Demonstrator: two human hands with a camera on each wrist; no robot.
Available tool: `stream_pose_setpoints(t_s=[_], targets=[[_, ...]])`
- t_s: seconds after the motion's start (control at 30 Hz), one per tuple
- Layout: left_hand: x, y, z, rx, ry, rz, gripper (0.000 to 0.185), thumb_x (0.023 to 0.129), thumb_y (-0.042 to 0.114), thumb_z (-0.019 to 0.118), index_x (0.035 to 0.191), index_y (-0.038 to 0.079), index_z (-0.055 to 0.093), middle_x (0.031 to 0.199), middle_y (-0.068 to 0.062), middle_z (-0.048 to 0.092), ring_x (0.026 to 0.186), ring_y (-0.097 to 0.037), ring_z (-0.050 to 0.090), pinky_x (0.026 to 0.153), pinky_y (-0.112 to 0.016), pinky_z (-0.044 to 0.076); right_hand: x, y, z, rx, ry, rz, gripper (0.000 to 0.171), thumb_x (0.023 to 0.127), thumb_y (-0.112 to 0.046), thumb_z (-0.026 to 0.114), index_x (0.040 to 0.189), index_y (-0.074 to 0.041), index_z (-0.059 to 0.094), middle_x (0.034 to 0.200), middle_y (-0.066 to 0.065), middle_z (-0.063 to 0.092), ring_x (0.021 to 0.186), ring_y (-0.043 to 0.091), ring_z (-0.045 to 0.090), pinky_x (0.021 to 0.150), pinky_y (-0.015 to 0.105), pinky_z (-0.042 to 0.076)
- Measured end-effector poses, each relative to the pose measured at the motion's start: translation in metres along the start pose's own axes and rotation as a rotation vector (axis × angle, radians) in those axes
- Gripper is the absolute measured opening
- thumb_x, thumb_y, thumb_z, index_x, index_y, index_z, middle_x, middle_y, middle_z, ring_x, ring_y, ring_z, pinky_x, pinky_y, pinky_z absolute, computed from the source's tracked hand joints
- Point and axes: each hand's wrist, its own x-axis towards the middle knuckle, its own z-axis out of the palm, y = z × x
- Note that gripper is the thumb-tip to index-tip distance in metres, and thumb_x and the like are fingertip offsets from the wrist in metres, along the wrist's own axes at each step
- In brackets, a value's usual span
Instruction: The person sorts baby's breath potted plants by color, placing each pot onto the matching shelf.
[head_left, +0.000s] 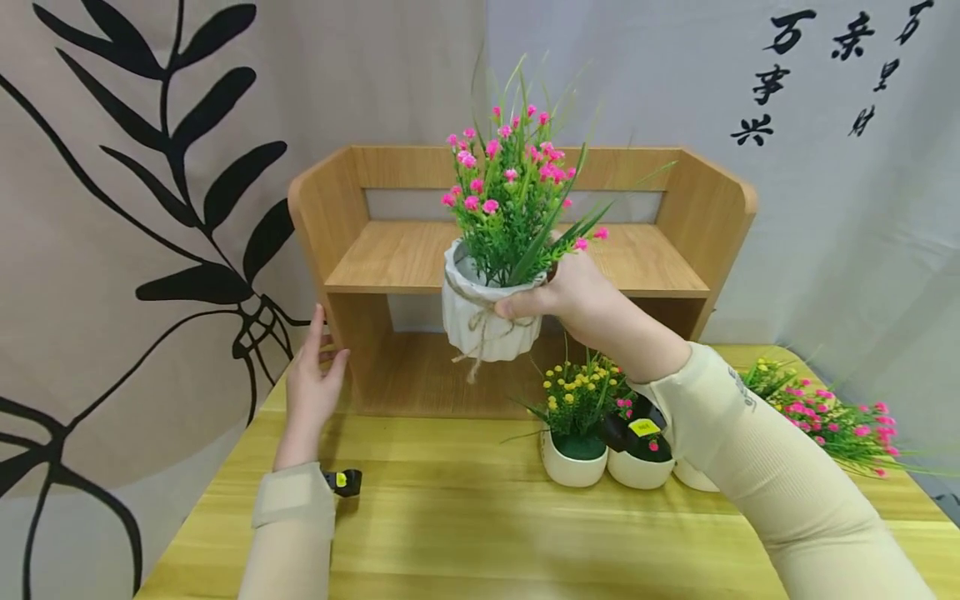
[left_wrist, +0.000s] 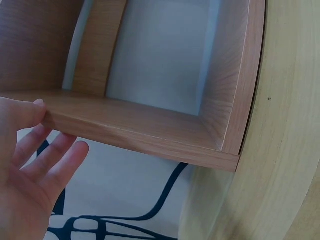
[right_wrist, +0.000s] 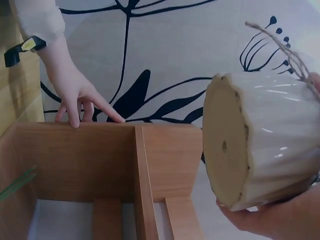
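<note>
My right hand (head_left: pixel 551 296) grips a white ribbed pot (head_left: pixel 487 312) with pink flowers (head_left: pixel 510 179) and a twine bow, held in the air in front of the wooden shelf (head_left: pixel 517 258). In the right wrist view the pot (right_wrist: pixel 265 150) shows its flat underside with a drain hole, fingers curled under it. My left hand (head_left: pixel 315 383) rests with straight fingers against the shelf's left side panel; the left wrist view shows its fingers (left_wrist: pixel 55 155) touching the panel edge (left_wrist: pixel 140 132).
On the yellow table (head_left: pixel 450 517), right of centre, stand small white pots, one with yellow flowers (head_left: pixel 573 425) and others with pink flowers (head_left: pixel 832 425). Behind hangs a leaf-print curtain (head_left: pixel 150 208). The shelf's upper board and lower bay hold nothing.
</note>
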Motion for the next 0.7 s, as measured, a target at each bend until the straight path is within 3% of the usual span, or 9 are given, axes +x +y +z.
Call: stream_pose_setpoints(t_s=[0.23, 0.47, 0.7], targets=[[-0.001, -0.002, 0.001, 0.004, 0.007, 0.008, 0.084, 0.095, 0.001, 0.059, 0.155, 0.039, 0.015, 0.134, -0.023, 0.050, 0.108, -0.041, 0.057, 0.082, -0.055, 0.053, 0.021, 0.008, 0.002, 0.183, 0.002, -0.083, 0.072, 0.065, 0.010, 0.071, 0.133, 0.003, 0.046, 0.122, 0.012, 0.057, 0.110, 0.018, 0.053, 0.103, 0.033, 0.040], [-0.001, -0.003, -0.001, -0.001, 0.012, 0.025, 0.085, 0.094, 0.001, 0.060, 0.155, 0.038, 0.015, 0.134, -0.023, 0.050, 0.107, -0.041, 0.057, 0.082, -0.055, 0.053, 0.042, 0.015, 0.009, 0.243, -0.005, -0.055, 0.060, 0.070, 0.004, 0.072, 0.127, 0.003, 0.053, 0.117, 0.011, 0.061, 0.105, 0.020, 0.057, 0.097, 0.034, 0.046], [-0.002, -0.002, -0.001, -0.002, 0.033, 0.048, 0.083, 0.093, 0.001, 0.062, 0.156, 0.035, 0.018, 0.130, -0.023, 0.052, 0.103, -0.040, 0.058, 0.078, -0.054, 0.055, 0.066, 0.030, 0.018, 0.280, 0.042, -0.015, 0.055, 0.073, 0.002, 0.070, 0.126, 0.005, 0.054, 0.111, 0.010, 0.063, 0.099, 0.018, 0.059, 0.090, 0.031, 0.049]])
